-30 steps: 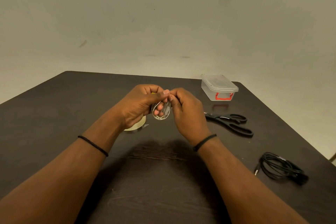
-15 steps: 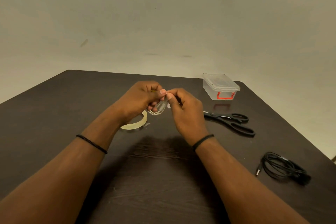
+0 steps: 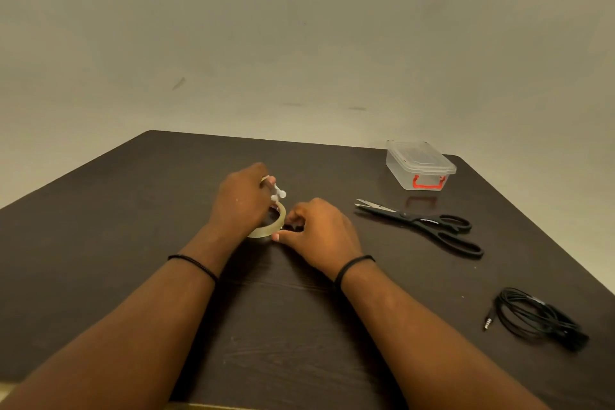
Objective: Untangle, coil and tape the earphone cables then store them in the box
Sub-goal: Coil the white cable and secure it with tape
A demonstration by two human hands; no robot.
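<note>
Head view, only cam. Left hand [image 3: 240, 201] sits centre of frame, fingers curled round the white earphone [image 3: 278, 194]; buds and a bit of cable poke out its right side, rest of the coil hidden in the fist, so can't tell how tidy it is. Probably kept bunched so the coil won't spring loose before taping. Just below and right, right hand [image 3: 318, 229] is low on the table [image 3: 133, 226], thumb and forefinger pinched at the right edge of the tape roll [image 3: 270, 226], prob. picking for the loose end; too small to see if any tape is lifted. Roll lies flat, partly under the left hand, right where both hands meet, so the strip has little way to travel. Both forearms run in from the bottom corners, wrists low, a black band on each. Scissors [image 3: 426, 225] at mid right, near the right hand, handy for the cut. Box [image 3: 420, 165] upper right w/ lid on, red clasp facing the camera; needs opening later. Black earphone [image 3: 535, 318] lower right, coiled, well apart from the rest; no tape visible on it.
</note>
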